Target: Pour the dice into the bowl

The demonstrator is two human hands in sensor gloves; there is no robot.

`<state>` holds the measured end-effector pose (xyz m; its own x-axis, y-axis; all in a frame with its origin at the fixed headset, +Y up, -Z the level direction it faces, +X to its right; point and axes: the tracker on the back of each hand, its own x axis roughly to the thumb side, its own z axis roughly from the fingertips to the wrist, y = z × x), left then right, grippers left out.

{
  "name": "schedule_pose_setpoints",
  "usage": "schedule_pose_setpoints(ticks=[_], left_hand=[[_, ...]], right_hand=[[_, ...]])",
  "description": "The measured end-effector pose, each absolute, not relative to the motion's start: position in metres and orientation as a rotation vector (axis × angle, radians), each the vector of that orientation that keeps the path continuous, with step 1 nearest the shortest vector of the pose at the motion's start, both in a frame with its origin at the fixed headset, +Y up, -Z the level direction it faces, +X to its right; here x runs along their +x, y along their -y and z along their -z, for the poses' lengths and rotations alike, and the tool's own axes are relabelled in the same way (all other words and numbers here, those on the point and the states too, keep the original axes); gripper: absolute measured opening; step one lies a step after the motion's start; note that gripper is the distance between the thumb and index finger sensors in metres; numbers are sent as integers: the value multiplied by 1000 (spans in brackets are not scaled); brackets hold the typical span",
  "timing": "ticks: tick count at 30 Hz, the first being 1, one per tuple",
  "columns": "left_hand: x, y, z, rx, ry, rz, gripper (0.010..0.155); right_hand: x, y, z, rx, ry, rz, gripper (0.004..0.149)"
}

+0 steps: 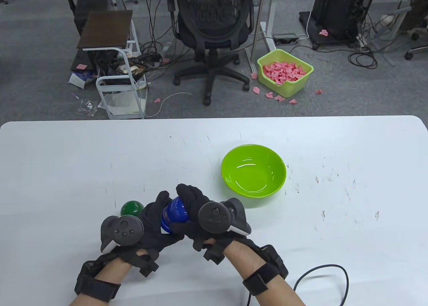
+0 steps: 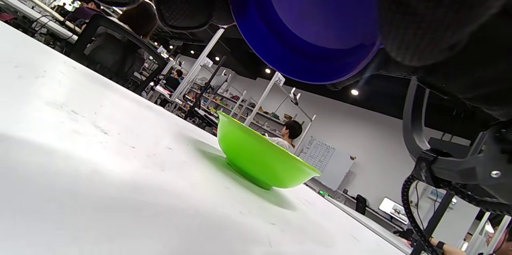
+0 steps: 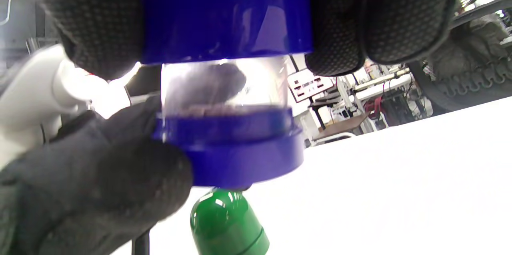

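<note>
A blue dice cup [image 1: 174, 215] is held between both hands, low over the table near its front edge. My right hand [image 1: 191, 202] grips its blue upper part [image 3: 224, 11]. My left hand [image 1: 155, 215] grips its blue base [image 3: 244, 159]. A clear section [image 3: 224, 87] shows between the two blue parts, with something blurred inside; I cannot make out dice. The lime green bowl [image 1: 253, 170] stands empty on the table, to the right of and beyond the hands, and also shows in the left wrist view [image 2: 264, 159]. The cup's blue top [image 2: 312, 19] fills the upper left wrist view.
A dark green cup [image 1: 131, 208] stands on the white table [image 1: 67, 172] just behind my left hand, also in the right wrist view [image 3: 224, 223]. A black cable [image 1: 321, 272] lies at the front right. An office chair [image 1: 214, 28] and a green bin [image 1: 284, 72] are on the floor beyond.
</note>
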<state>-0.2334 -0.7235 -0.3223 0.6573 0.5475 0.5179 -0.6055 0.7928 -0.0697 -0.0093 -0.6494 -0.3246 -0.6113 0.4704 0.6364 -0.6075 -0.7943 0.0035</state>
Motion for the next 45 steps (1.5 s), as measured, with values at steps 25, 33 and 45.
schedule_pose_setpoints(ticks=[25, 33, 45], left_hand=[[-251, 721, 327, 139, 471, -695, 112], [-252, 722, 328, 141, 471, -697, 112], [-252, 723, 328, 148, 474, -690, 112]], right_hand=[[95, 714, 327, 599, 157, -2582, 86], [85, 739, 332, 646, 1, -2782, 86], [82, 753, 333, 625, -64, -2863, 87]])
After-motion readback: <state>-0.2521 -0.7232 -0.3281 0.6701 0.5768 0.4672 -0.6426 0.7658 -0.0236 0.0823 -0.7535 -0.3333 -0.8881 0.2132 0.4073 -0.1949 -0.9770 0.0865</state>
